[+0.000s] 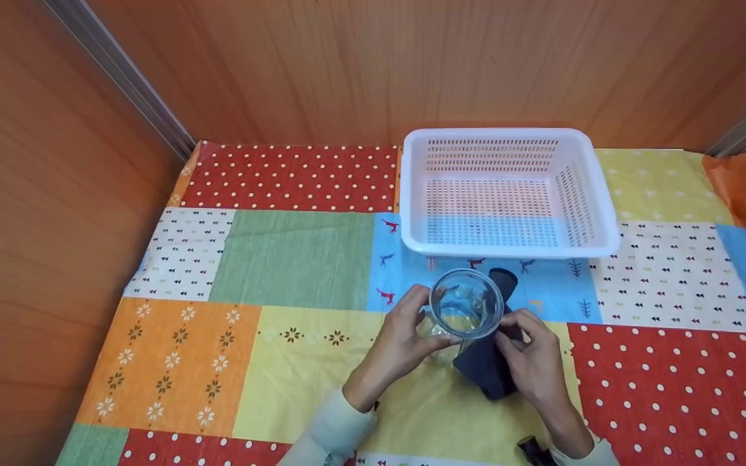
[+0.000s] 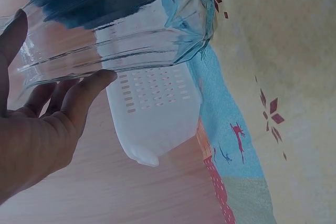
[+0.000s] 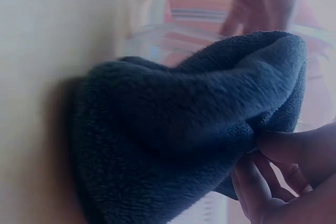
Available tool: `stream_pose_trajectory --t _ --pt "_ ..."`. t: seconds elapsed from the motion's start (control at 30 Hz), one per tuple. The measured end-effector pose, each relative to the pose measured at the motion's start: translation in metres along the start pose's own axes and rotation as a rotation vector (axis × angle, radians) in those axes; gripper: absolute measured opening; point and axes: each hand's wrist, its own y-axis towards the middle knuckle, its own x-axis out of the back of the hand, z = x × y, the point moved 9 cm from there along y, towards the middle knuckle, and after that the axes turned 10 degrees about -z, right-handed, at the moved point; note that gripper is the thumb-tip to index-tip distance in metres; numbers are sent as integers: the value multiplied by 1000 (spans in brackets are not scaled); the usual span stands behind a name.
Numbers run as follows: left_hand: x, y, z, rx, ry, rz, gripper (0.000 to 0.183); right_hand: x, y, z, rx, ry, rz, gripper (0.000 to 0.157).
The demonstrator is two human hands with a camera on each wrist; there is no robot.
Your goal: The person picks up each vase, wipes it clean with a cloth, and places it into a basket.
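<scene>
My left hand (image 1: 405,333) grips a clear glass jar (image 1: 465,309) near its round open mouth, thumb on the near side and fingers on the far left. In the left wrist view the jar (image 2: 131,51) lies across the fingertips, with dark fabric showing through it. My right hand (image 1: 533,353) pinches a dark blue-grey fuzzy cloth (image 1: 486,369) between thumb and fingers. That cloth lies along the jar's right side, its upper end poking out beyond the rim. In the right wrist view the folded cloth (image 3: 178,129) hides most of the jar.
Just beyond the hands stands a white perforated plastic basket (image 1: 509,251) with nothing in it. A patchwork-print tablecloth (image 1: 302,259) covers the table. Wood-grain panels (image 1: 347,71) rise behind and on both sides.
</scene>
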Motion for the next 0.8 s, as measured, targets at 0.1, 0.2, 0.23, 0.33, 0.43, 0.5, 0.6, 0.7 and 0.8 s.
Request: stream_pose_trajectory --t 0.1,0.2,0.23,0.33,0.43,0.5,0.6,0.7,0.8 --pt "0 0 1 5 6 1 56 3 2 11 24 29 -11 20" --pt "0 0 1 7 10 2 56 4 3 14 40 35 -14 20" --pt "0 0 1 6 8 1 57 4 3 14 45 34 -14 20" --pt "1 0 0 2 0 -3 59 4 3 13 52 49 -14 21" --pt "1 0 1 -2 -7 -5 61 3 3 12 59 58 -16 23" --pt "1 0 1 -2 -4 -5 60 2 2 9 61 50 -13 24" --pt "1 0 1 -1 1 -5 60 1 2 5 51 29 -5 24" --pt "0 0 0 1 2 -2 61 0 1 -3 19 7 10 24" --pt "0 1 0 3 0 0 61 -2 0 -11 -7 -28 26 21"
